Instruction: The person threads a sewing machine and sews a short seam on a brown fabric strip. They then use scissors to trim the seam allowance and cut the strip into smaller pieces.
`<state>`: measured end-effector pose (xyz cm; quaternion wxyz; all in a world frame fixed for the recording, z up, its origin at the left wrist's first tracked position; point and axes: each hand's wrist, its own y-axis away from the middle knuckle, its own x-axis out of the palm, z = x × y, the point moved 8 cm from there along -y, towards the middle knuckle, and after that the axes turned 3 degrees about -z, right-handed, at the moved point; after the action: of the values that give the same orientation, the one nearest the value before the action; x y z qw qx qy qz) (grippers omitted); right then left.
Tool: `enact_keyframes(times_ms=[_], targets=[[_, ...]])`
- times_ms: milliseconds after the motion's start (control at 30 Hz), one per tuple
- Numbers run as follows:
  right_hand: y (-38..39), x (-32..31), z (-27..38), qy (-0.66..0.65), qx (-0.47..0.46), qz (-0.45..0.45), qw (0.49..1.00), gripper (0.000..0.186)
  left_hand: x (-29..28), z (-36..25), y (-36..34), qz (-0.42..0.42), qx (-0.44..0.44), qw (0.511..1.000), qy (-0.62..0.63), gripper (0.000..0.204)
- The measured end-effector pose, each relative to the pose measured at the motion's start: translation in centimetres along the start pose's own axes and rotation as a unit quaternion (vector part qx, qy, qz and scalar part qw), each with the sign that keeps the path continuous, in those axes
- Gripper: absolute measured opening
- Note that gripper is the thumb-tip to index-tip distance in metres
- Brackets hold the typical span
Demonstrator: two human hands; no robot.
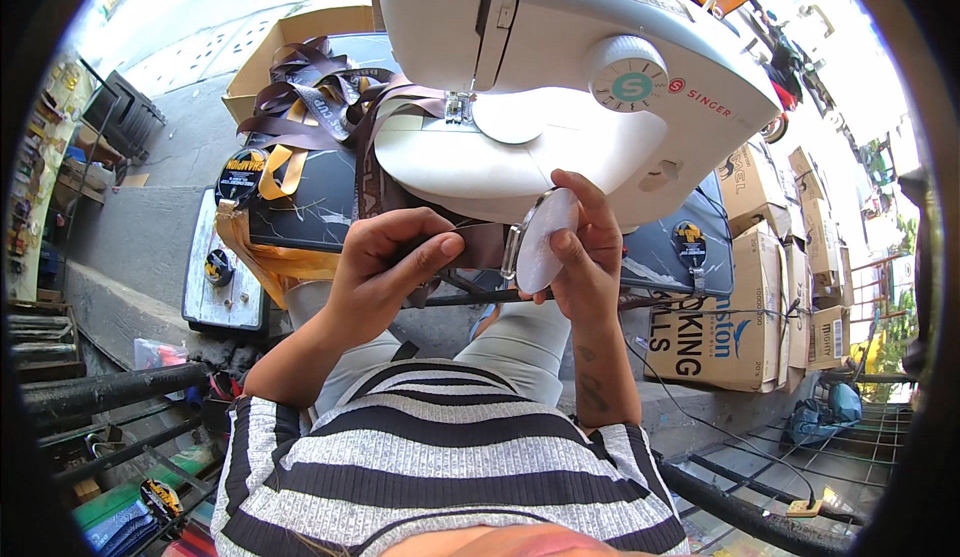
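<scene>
My right hand grips a round medal, its pale flat face turned toward the right, with a metal loop at its left edge. My left hand has its fingers closed on a brown ribbon that stretches to the medal's loop. A thin thread shows near the ribbon and above the medal. Just beyond both hands stands a white sewing machine, with its presser foot over brown strap material.
A pile of printed ribbons lies left of the machine on a dark table. Other medals sit around. Cardboard boxes stand at right. A metal box is at left; black rails and a cable run low.
</scene>
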<state>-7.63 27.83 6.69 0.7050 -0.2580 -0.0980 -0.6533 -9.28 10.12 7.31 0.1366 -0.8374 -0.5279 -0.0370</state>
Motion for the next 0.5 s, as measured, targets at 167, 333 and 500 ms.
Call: enact_keyframes(times_ms=[167, 333, 500], targets=[[0.14, 0.53, -0.06, -0.024, 0.008, 0.014, 1.0, 0.052, 0.21, -0.07, -0.18, 0.005, 0.002, 1.0, 0.003, 0.018], [0.15, 0.62, 0.38, -0.015, 0.002, 0.012, 1.0, 0.053, 0.37, -0.51, -0.24, 0.008, 0.014, 1.0, -0.003, 0.018], [0.17, 0.37, 0.42, -0.008, 0.001, -0.005, 1.0, 0.054, 0.27, -0.59, -0.27, 0.01, 0.006, 1.0, -0.02, 0.019]])
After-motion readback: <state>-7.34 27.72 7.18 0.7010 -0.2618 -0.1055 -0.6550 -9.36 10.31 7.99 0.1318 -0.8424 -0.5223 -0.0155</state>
